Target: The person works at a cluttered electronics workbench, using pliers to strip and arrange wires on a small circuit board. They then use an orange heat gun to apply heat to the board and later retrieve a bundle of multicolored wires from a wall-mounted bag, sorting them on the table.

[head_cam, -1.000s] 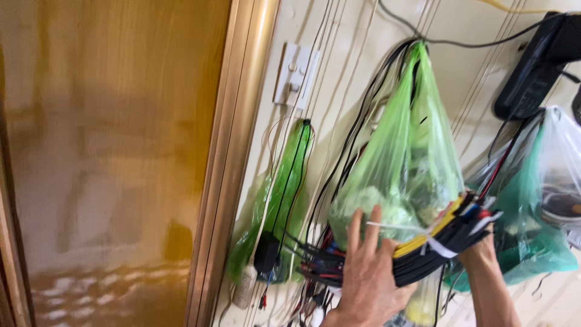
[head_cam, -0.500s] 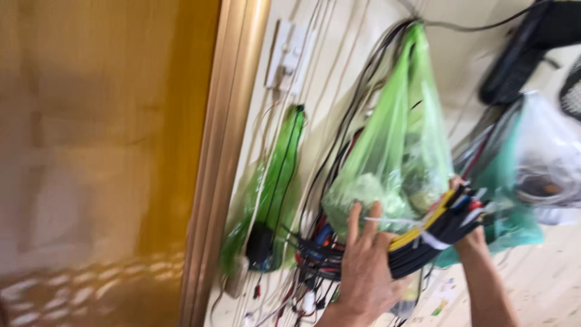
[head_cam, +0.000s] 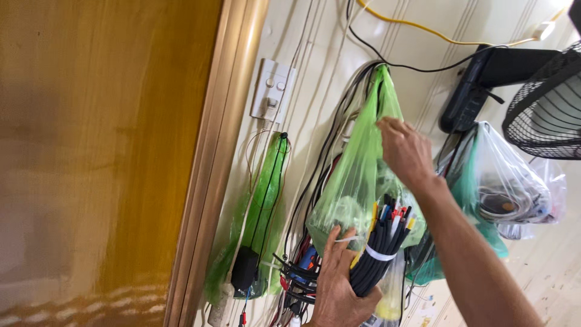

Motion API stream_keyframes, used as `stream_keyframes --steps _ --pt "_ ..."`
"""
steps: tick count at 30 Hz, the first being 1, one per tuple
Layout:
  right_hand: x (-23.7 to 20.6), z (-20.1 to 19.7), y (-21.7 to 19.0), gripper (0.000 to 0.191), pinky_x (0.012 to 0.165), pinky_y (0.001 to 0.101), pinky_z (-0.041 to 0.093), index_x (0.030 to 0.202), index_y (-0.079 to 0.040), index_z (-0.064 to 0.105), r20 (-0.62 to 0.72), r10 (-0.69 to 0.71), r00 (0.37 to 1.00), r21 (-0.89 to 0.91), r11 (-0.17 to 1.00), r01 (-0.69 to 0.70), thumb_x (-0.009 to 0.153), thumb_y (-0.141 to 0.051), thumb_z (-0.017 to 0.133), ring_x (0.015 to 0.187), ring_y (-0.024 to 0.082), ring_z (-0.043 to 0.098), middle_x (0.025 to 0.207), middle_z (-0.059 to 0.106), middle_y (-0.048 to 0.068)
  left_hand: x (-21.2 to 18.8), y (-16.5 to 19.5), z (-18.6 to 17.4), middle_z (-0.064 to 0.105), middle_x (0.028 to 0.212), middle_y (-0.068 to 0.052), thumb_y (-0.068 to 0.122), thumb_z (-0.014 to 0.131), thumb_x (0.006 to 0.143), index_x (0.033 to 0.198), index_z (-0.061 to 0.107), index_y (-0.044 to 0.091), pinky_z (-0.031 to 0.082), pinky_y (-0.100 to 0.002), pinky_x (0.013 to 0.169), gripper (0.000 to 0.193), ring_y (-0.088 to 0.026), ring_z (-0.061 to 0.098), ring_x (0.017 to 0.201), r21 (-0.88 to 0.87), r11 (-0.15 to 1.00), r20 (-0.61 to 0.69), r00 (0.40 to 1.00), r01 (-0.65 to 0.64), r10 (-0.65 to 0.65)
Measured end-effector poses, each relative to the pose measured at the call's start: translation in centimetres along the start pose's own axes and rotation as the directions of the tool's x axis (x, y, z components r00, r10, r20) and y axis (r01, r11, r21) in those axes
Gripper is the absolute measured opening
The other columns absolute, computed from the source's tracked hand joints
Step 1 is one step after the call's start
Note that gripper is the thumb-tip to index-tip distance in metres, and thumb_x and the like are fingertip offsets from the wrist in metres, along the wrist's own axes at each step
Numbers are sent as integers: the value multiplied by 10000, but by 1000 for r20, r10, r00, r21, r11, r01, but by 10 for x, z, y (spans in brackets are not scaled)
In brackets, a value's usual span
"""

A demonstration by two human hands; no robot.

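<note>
The right hand has risen from the bundle of black cables tied with a white strap, its fingers now pinching the hanging translucent green plastic bag. The left hand still grips the bundle.

Wooden door, left. White wall switch beside frame. Narrow green bag below. Yellow cable above. Black fan guard, far right. Clear bag beneath.

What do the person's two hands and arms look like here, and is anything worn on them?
Both hands are bare: no gloves, rings or watch show. The left hand is seen from the back, cut off at the wrist by the picture's edge. The right hand leads into a bare forearm with no sleeve in view.
</note>
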State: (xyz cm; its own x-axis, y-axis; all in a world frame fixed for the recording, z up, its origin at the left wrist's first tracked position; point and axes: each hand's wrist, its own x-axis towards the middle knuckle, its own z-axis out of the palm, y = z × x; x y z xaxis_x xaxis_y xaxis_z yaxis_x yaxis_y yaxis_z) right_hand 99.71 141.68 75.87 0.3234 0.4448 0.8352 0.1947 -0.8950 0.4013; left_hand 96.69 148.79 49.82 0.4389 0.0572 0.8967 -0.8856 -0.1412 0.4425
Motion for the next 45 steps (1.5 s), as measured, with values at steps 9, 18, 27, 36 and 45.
stream_keyframes --steps 9,18,27,36,45 --pt "25 -2 -1 212 834 449 572 1042 -111 774 225 -16 974 -312 946 87 932 -68 598 1068 282 695 1133 697 95 4 -5 -9 457 1529 -286 86 762 697 1130 604 -13 299 -591 1185 472 -510 222 1551 -46 996 43 996 76 -74" --pt "-24 27 30 123 655 418 537 1074 -25 718 -96 -41 995 -105 994 31 1059 -94 618 805 292 708 1105 723 117 8 -32 -29 529 1389 -263 97 804 710 1037 604 -21 335 -575 1167 401 -501 353 1467 74 996 -64 997 55 -51" --pt "-76 57 83 104 764 428 538 1022 -45 710 -227 230 946 204 962 -184 1017 -148 726 905 305 710 1019 732 105 4 -28 -13 511 1451 -291 118 766 755 1357 536 -53 338 -547 1195 667 -487 358 1506 59 997 -81 996 44 -39" --pt "-34 46 30 354 1111 467 410 1294 -68 670 -44 -395 918 261 882 392 1061 -328 611 1298 356 584 1354 675 188 -30 16 18 444 1623 -216 227 847 695 1358 576 69 320 -525 1309 733 -504 277 1626 -77 986 217 963 -146 160" --pt "-78 79 9 370 1283 499 297 1100 -171 779 378 -269 886 -87 942 324 1102 -425 510 1176 250 688 1109 773 98 -233 -4 6 758 1191 -153 225 689 932 1267 712 89 563 -402 1051 362 -312 737 1205 -192 858 238 871 476 -430"
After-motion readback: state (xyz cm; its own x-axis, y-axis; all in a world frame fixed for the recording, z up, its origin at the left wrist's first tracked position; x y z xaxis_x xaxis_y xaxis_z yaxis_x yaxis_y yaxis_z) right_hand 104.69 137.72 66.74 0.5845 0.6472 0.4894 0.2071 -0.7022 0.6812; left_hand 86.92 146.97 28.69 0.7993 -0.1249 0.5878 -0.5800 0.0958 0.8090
